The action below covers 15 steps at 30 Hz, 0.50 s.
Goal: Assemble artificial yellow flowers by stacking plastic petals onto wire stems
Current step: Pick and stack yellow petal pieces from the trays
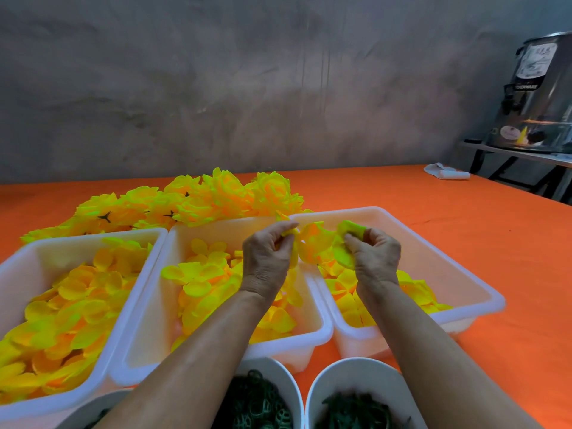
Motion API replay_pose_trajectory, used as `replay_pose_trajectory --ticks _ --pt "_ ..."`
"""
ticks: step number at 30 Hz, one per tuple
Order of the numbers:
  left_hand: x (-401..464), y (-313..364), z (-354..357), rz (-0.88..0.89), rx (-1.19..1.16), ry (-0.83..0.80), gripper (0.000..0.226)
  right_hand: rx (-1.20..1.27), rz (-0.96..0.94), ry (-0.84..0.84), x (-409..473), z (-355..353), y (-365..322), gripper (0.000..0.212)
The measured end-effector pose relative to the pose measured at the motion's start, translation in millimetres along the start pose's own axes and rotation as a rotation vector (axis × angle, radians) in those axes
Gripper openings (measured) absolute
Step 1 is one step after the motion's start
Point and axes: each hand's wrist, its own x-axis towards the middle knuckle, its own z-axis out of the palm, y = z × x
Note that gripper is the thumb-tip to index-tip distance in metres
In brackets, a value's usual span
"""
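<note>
Both hands are raised over the gap between the middle and right trays. My left hand (pixel 268 255) pinches the left edge of a cluster of yellow petals (pixel 315 243). My right hand (pixel 373 258) pinches another yellow petal (pixel 348 239) at that cluster's right side. No wire stem is visible between the fingers. Three white trays hold loose yellow petals: left tray (pixel 40 243), middle tray (pixel 185 230) and right tray (pixel 458 274). A heap of finished yellow flowers (pixel 198 199) lies behind the trays.
Two white bowls (pixel 349 370) of dark green plastic parts (pixel 257 404) sit at the near edge under my forearms. An orange cloth (pixel 464 218) covers the table. A rolled white cloth (pixel 445 173) lies far right, near a steel urn (pixel 538 94) on a side table.
</note>
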Motion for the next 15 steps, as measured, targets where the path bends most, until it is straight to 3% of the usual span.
replay_pose_trajectory --ticks 4,8,11,15 --pt "-0.5 0.5 1.5 0.014 0.014 0.043 0.024 -0.067 -0.057 0.076 4.8 -1.3 2.7 0.008" --pt "-0.4 -1.0 1.0 0.004 0.04 0.046 0.023 -0.213 -0.078 0.234 7.1 -6.2 0.3 0.012" --pt "3.0 -5.4 -4.5 -0.059 0.076 0.138 0.022 -0.327 -0.028 0.378 7.0 -12.7 -4.0 0.018" --pt "3.7 -4.6 -5.3 -0.082 0.02 0.15 0.022 -0.44 -0.015 0.256 5.4 -10.6 -6.2 0.024"
